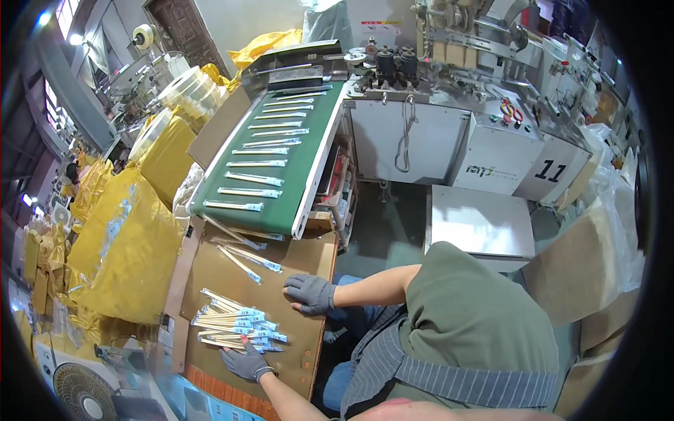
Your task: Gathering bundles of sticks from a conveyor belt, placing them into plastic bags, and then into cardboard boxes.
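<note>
On the brown tabletop (295,337) lies a pile of wrapped chopsticks (235,323), pale sticks in clear sleeves with blue-and-white ends. My left hand (246,363), in a grey glove with bare fingertips, rests at the pile's near edge. Its fingers are apart and touch the outermost packs; no firm grip shows. Beyond the pile, my right hand (309,294), gloved the same way, lies on the board near its right edge, fingers stretched and holding nothing. A few loose chopstick packs (242,263) lie between the pile and the green conveyor belt (267,184).
More packs lie spaced in a row along the belt, which ends above the table. Yellow sacks (126,238) crowd the left side. A fan (84,393) stands at lower left. Behind the belt is a packing machine (467,63) with a white control box (495,151).
</note>
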Motion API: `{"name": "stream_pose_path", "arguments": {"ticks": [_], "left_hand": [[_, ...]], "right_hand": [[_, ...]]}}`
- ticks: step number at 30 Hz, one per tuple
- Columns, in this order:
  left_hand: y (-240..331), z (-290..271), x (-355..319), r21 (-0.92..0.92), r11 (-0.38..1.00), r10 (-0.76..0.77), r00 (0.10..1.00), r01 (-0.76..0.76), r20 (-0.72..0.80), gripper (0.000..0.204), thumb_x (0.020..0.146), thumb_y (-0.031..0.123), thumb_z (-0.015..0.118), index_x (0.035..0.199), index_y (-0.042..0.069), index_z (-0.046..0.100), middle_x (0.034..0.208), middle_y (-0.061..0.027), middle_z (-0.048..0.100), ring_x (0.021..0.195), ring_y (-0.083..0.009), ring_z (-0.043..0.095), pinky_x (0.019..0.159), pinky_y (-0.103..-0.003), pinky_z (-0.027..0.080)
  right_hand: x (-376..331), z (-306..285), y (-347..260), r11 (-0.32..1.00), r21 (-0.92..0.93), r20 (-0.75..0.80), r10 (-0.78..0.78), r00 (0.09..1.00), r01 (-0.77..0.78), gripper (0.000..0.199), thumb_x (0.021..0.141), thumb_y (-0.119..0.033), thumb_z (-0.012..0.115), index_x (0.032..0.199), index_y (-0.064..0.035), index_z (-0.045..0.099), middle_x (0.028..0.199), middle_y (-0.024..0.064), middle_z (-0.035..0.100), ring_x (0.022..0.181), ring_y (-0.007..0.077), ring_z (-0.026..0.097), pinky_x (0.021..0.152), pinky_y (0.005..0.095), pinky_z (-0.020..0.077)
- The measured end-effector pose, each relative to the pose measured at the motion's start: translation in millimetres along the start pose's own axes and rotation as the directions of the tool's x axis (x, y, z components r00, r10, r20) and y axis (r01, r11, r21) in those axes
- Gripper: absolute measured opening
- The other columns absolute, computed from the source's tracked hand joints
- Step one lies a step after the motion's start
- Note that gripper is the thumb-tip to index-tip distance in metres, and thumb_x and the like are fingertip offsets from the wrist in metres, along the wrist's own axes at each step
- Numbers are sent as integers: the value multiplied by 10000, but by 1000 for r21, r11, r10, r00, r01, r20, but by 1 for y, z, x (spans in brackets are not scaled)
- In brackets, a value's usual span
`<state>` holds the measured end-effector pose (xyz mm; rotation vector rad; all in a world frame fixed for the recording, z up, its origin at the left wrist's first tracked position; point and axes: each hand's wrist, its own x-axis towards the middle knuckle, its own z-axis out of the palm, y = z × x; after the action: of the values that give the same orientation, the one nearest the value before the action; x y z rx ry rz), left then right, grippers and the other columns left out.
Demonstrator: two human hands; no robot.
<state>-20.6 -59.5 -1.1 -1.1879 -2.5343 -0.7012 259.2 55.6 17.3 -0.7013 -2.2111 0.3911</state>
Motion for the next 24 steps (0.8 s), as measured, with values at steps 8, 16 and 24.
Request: {"name": "stream_pose_path", "arguments": {"ticks": [8, 16, 24], "left_hand": [[1, -3, -1, 21, 1000, -6, 1000, 6, -19, 791, 851, 616, 525, 1282, -47, 496, 1325, -244, 491, 1229, -378, 455, 1041, -459, 340], [2, -5, 0, -62, 998, -28, 1000, 28, 2, 785, 864, 607, 506, 1261, -71, 512, 1327, -250, 491, 1238, -376, 452, 1056, -447, 331], [5, -6, -1, -33, 999, -18, 1000, 18, 9, 838, 799, 626, 588, 1277, -56, 496, 1343, -247, 475, 1254, -378, 434, 1060, -465, 322]], "right_hand": [[1, 0, -2, 1000, 22, 24, 4, 1000, -5, 399, 751, -230, 623, 1072, -23, 508, 1088, 179, 516, 1031, 370, 506, 886, 436, 437], [2, -4, -1, 1000, 11, 50, 8, 999, -8, 430, 780, -241, 607, 1126, -3, 511, 1108, 179, 527, 1057, 369, 510, 899, 426, 445], [0, -4, -2, 999, 21, 63, 26, 998, -27, 426, 784, -235, 610, 1128, -1, 513, 1101, 182, 528, 1054, 373, 510, 899, 434, 443]]}}
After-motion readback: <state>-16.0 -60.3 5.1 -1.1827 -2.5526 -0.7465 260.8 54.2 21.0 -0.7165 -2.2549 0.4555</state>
